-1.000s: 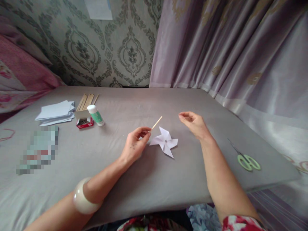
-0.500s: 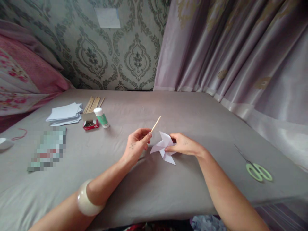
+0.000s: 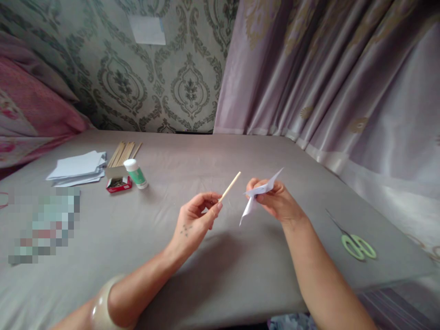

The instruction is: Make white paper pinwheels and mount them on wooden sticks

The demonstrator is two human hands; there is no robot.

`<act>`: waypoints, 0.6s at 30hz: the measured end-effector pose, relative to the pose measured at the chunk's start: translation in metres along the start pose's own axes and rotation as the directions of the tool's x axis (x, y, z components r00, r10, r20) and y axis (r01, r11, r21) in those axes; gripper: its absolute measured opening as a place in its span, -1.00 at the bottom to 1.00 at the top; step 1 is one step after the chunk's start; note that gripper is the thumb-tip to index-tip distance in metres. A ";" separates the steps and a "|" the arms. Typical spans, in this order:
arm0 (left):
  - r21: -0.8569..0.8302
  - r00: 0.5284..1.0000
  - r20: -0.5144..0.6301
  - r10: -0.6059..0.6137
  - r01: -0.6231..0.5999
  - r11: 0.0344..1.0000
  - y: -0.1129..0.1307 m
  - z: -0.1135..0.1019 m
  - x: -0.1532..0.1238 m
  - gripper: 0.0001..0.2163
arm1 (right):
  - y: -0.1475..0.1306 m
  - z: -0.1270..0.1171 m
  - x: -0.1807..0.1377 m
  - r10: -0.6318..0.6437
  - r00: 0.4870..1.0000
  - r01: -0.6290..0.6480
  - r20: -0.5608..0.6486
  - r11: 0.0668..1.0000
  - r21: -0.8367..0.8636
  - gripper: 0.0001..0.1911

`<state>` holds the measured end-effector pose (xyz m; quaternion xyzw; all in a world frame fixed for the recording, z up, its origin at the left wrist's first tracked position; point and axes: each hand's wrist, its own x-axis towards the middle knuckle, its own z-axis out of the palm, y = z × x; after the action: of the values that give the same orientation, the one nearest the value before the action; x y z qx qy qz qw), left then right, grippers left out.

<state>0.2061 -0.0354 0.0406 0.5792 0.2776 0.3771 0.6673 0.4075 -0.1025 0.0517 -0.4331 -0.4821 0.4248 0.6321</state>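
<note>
My left hand (image 3: pixel 197 217) pinches a thin wooden stick (image 3: pixel 231 185) between thumb and fingers, with its free tip pointing up and to the right. My right hand (image 3: pixel 277 201) is closed on a white paper pinwheel (image 3: pixel 256 195) and holds it in the air, edge-on to me, a little right of the stick's tip. Stick and pinwheel are apart. Both hands hover above the grey cloth-covered surface (image 3: pixel 206 256). A pale bangle (image 3: pixel 103 305) sits on my left forearm.
At the far left lie a stack of white paper (image 3: pixel 77 167), a bundle of wooden sticks (image 3: pixel 124 150), a small red box (image 3: pixel 118 182) and a glue stick (image 3: pixel 135 174). Green scissors (image 3: pixel 357 245) lie at the right. Curtains hang to the right, a patterned wall behind.
My right hand came down onto the pinwheel lying on the cloth, took hold of it and lifted it up beside the stick. My left hand kept the stick and rose slightly.
</note>
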 end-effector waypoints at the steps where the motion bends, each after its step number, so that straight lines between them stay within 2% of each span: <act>1: 0.011 1.000 0.019 -0.001 0.001 1.000 0.001 0.001 -0.003 -0.75 | 0.000 0.001 0.001 -0.032 0.999 0.032 -0.002 0.999 0.025 -0.84; 5: 0.060 0.997 0.080 -0.005 0.000 0.998 0.006 0.006 -0.011 -0.77 | 0.004 0.006 0.004 -0.122 0.989 0.131 -0.085 0.985 0.116 -0.79; 9: 0.082 0.995 0.100 0.013 -0.021 0.996 0.009 0.008 -0.016 -0.80 | 0.004 0.012 0.006 -0.142 0.982 0.162 -0.125 0.973 0.164 -0.71; 18: 0.086 0.991 0.132 0.037 -0.049 0.995 0.013 0.010 -0.018 -0.84 | 0.009 0.019 0.006 -0.046 0.997 0.065 -0.064 0.939 0.337 -0.71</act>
<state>0.2015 -0.0556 0.0535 0.6377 0.2374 0.3400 0.6492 0.3888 -0.0917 0.0475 -0.3159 -0.3960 0.4713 0.7220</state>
